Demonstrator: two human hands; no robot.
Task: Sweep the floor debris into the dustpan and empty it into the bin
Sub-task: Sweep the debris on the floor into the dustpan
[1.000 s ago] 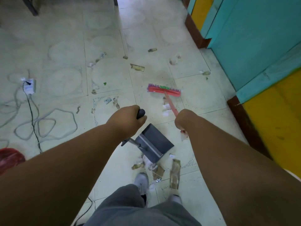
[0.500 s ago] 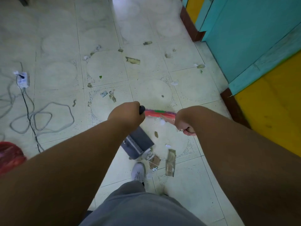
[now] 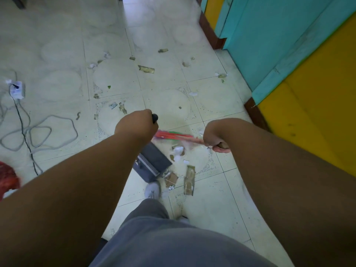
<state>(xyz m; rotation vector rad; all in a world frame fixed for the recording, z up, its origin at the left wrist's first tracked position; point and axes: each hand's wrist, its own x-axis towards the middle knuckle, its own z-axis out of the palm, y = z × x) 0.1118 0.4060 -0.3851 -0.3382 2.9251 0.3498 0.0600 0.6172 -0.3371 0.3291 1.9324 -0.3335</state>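
Observation:
My left hand (image 3: 134, 126) grips the black top of the dustpan's upright handle. The dark grey dustpan (image 3: 154, 162) stands on the floor below it, mouth facing right. My right hand (image 3: 214, 140) grips the pink broom handle. The red broom head (image 3: 173, 135), blurred, lies between my two hands just above the dustpan. White paper bits (image 3: 178, 152) and brown wrappers (image 3: 189, 179) lie right beside the dustpan's mouth. More scraps (image 3: 146, 69) are scattered over the tiles farther ahead.
Grey and black cables (image 3: 38, 132) loop over the floor at left, running to a white socket (image 3: 16, 89). A red object (image 3: 7, 178) sits at the left edge. A teal and yellow wall (image 3: 289, 54) runs along the right. My white shoe (image 3: 153, 189) stands near the wrappers.
The broom head has been drawn back from the tiles ahead to just beside the dustpan, bringing white paper bits with it. The dustpan has shifted slightly left, under my left hand.

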